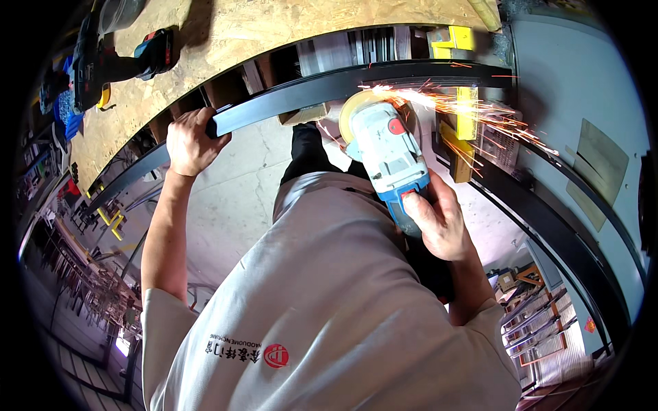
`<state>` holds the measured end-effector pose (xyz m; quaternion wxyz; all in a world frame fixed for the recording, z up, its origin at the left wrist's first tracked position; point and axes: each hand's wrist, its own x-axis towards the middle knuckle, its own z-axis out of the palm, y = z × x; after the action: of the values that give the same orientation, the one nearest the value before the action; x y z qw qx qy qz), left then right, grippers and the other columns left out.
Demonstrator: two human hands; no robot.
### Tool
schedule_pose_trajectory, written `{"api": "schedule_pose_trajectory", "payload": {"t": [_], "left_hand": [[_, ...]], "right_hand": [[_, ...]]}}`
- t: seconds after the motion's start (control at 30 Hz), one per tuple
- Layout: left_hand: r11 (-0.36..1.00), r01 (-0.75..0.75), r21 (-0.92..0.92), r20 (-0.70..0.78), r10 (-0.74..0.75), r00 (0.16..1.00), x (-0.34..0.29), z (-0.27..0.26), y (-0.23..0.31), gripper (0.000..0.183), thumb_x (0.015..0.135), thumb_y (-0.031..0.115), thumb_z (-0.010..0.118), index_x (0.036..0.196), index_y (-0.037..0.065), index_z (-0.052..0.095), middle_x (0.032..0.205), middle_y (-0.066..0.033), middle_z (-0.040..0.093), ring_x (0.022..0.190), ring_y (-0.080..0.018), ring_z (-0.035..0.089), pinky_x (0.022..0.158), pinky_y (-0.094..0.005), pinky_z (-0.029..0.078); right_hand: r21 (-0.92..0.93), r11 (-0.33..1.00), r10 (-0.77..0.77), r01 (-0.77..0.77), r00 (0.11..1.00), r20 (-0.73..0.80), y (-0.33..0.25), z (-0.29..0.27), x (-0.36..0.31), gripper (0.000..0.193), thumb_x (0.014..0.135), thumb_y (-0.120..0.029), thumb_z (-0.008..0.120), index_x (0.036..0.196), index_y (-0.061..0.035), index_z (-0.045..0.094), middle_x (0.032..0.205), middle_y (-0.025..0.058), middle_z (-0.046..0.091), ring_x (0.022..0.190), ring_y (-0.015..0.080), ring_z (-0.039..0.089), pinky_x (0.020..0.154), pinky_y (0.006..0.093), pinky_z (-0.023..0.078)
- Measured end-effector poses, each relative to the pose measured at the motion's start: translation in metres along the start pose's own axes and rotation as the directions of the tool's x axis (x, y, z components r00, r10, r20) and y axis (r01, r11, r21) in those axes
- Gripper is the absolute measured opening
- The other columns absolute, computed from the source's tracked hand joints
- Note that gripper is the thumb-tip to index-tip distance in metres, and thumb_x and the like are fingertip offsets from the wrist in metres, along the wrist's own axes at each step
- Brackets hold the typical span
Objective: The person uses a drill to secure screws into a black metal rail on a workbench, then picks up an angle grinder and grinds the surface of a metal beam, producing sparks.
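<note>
My right hand (442, 222) is wrapped around the blue rear grip of a light-grey and blue angle grinder (387, 144). Its tan disc (358, 109) meets the near edge of a dark metal bar (295, 94), and orange sparks (473, 109) stream off to the right. The bar lies crosswise along the front of the bench. Near its left end, my left hand (194, 142) is closed around the dark metal, fingers over the top and thumb toward me. The exact contact point of the disc is hidden by glare and the grinder's head.
A wooden bench top (233, 27) spans the far side, bearing a dark cordless power tool (89, 68). Yellow supports (466, 116) stand under the bar's right end. More dark metal profiles (555, 219) stretch down the right, beside a grey-blue panel (569, 75). Concrete floor (240, 157) shows below.
</note>
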<state>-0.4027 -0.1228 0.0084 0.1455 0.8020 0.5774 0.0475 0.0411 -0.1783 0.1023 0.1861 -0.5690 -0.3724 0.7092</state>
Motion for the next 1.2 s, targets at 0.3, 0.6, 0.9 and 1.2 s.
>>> {"api": "schedule_pose_trajectory", "payload": {"t": [0.3, 0.6, 0.9, 1.2], "left_hand": [[1.000, -0.004, -0.002, 0.012, 0.004, 1.000, -0.0005, -0.0004, -0.0005, 0.045, 0.061, 0.022, 0.089, 0.096, 0.006, 0.065, 0.076, -0.0111, 0.064, 0.074, -0.0340, 0.066, 0.066, -0.0421, 0.052], [1.000, -0.016, -0.007, 0.002, 0.016, 1.000, 0.0003, -0.0005, -0.0007, 0.046, 0.061, 0.022, 0.089, 0.096, 0.006, 0.063, 0.075, -0.0107, 0.063, 0.072, -0.0342, 0.065, 0.065, -0.0422, 0.052], [1.000, -0.002, -0.002, 0.026, 0.002, 1.000, 0.0005, -0.0016, -0.0004, 0.046, 0.061, 0.022, 0.089, 0.095, 0.007, 0.062, 0.074, -0.0102, 0.062, 0.072, -0.0340, 0.065, 0.064, -0.0420, 0.051], [1.000, -0.023, -0.003, 0.002, 0.023, 1.000, 0.0005, 0.0000, -0.0006, 0.047, 0.060, 0.021, 0.090, 0.094, 0.007, 0.061, 0.073, -0.0093, 0.061, 0.071, -0.0330, 0.064, 0.063, -0.0418, 0.051]], "right_hand": [[-0.025, 1.000, -0.017, 0.017, 1.000, -0.004, 0.0003, 0.0003, 0.0003, 0.048, 0.103, -0.036, 0.067, 0.129, 0.0033, 0.057, 0.108, 0.0153, 0.070, 0.096, 0.0225, 0.066, 0.087, 0.0363, 0.052], [-0.026, 1.000, 0.002, -0.002, 1.000, -0.003, -0.0002, -0.0015, -0.0007, 0.047, 0.103, -0.033, 0.067, 0.129, 0.0039, 0.057, 0.107, 0.0159, 0.070, 0.096, 0.0227, 0.067, 0.086, 0.0361, 0.052], [0.012, 1.000, -0.013, 0.013, 1.000, -0.013, -0.0035, 0.0000, -0.0009, 0.044, 0.103, -0.031, 0.068, 0.127, 0.0040, 0.057, 0.104, 0.0134, 0.070, 0.092, 0.0187, 0.065, 0.084, 0.0338, 0.052], [0.005, 0.999, -0.031, 0.032, 0.999, -0.045, 0.0030, 0.0012, -0.0006, 0.044, 0.102, -0.033, 0.069, 0.123, 0.0037, 0.058, 0.099, 0.0112, 0.069, 0.085, 0.0173, 0.064, 0.078, 0.0332, 0.052]]}}
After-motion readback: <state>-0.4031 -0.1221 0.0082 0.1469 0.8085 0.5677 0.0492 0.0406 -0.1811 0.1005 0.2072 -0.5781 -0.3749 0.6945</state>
